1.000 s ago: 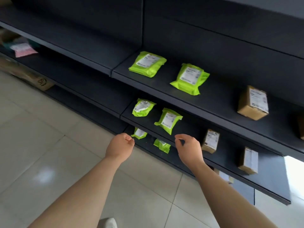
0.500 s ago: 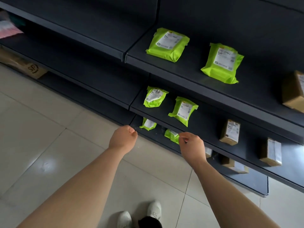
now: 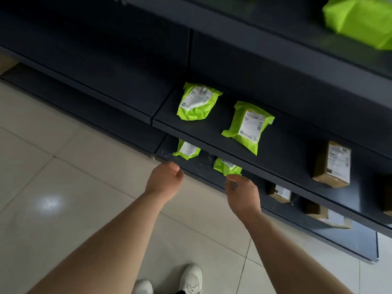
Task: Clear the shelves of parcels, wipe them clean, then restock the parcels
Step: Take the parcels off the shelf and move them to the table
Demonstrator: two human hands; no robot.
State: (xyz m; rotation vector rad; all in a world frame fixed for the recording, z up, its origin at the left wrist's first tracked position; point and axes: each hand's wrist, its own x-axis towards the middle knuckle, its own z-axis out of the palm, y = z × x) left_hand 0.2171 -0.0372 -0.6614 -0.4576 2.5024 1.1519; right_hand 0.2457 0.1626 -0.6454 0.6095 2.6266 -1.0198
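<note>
Reaching down toward the lowest tier of a dark grey metal shelving unit (image 3: 286,149), both bare forearms extend from the bottom of the view. The left hand (image 3: 164,180) hangs over the front lip of the bottom shelf (image 3: 165,152) with its fingers curled into the palm and the thumb against them, clenched on nothing. The right hand (image 3: 244,194) is bent at the knuckles, and its fingertips (image 3: 233,177) sit at the near edge of a small lime-green plastic mailer parcel with a white label (image 3: 227,167). It cannot be told from this view whether they pinch the parcel or only touch it. That parcel lies on the bottom shelf, partly hidden under the front edge of the shelf above. A second lime-green mailer parcel (image 3: 186,150) lies to its left on the same shelf, apart from both hands. Further right on the bottom shelf are two brown cardboard boxes with white labels (image 3: 280,193) (image 3: 326,215). The shelf above carries two larger lime-green labelled mailers (image 3: 197,101) (image 3: 248,127), lying flat and near each other without touching, and a brown labelled cardboard box (image 3: 332,164) well to their right. One more lime-green mailer (image 3: 360,20) shows on a higher shelf at the top right corner, blurred. The shelving bay to the left shows only dark surfaces. Pale beige floor tiles (image 3: 63,187) run along the front of the unit, and a pair of white shoes (image 3: 191,279) shows at the bottom edge.
</note>
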